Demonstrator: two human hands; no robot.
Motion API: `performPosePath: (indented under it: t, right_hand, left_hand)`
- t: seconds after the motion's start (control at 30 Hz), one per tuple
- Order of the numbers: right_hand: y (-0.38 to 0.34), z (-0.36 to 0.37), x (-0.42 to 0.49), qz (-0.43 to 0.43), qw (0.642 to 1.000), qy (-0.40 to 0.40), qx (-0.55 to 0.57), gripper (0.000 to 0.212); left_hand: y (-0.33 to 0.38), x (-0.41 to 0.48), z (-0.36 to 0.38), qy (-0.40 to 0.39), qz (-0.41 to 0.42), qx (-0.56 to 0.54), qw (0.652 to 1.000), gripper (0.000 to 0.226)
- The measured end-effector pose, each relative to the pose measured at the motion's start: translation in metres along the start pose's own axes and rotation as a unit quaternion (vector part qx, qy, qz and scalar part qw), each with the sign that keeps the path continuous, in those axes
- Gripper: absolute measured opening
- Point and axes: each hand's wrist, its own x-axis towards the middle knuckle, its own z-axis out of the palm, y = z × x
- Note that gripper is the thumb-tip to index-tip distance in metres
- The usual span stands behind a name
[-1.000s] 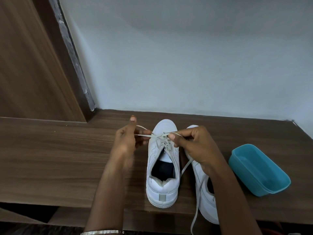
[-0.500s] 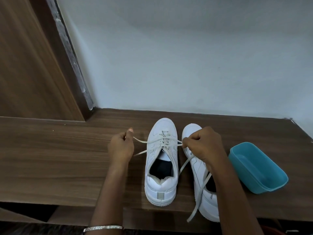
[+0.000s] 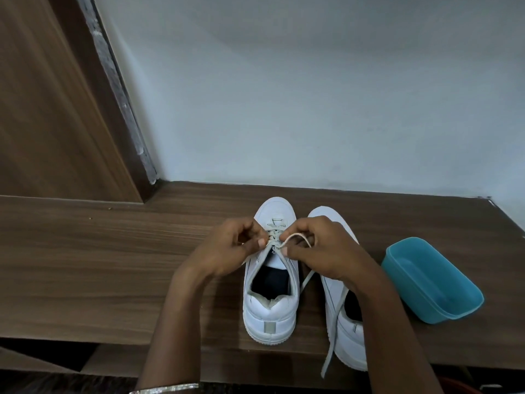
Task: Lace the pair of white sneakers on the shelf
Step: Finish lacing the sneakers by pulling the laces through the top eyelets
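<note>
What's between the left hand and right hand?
In the head view, the laced front of the sneaker being laced, plus the lace that the left hand and right hand pinch.

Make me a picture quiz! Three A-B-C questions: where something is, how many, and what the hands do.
1. Where is the blue tub on the shelf?
A. left of the sneakers
B. right of the sneakers
C. inside a sneaker

2. How many white sneakers are there?
A. three
B. one
C. two

3. What are the left hand and right hand doing?
A. pinching the lace
B. lying flat
C. lifting the tub

Answers:
1 B, it sits beside the right sneaker.
2 C, the left sneaker stands next to it.
3 A, both pinch it over the left sneaker.
</note>
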Motion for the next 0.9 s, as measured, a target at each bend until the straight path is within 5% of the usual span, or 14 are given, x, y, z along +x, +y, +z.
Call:
performPosePath:
  t: [0.23, 0.57, 0.9]
  right_hand:
    - [-0.002, 0.005, 0.001, 0.013, 1.000, -0.015, 0.020, 0.041]
    - [0.000, 0.010, 0.004, -0.016, 0.998, 0.049, 0.030, 0.012]
    - [0.003, 0.010, 0.004, 0.012, 0.996, 0.054, 0.068, 0.011]
  left_hand:
    - [-0.004, -0.001, 0.002, -0.001, -0.002, -0.013, 1.000, 0.011]
    - [0.001, -0.006, 0.002, -0.021, -0.039, -0.038, 0.998, 0.009]
    - [-0.001, -0.008, 0.003, -0.045, -0.076, -0.066, 0.994, 0.002]
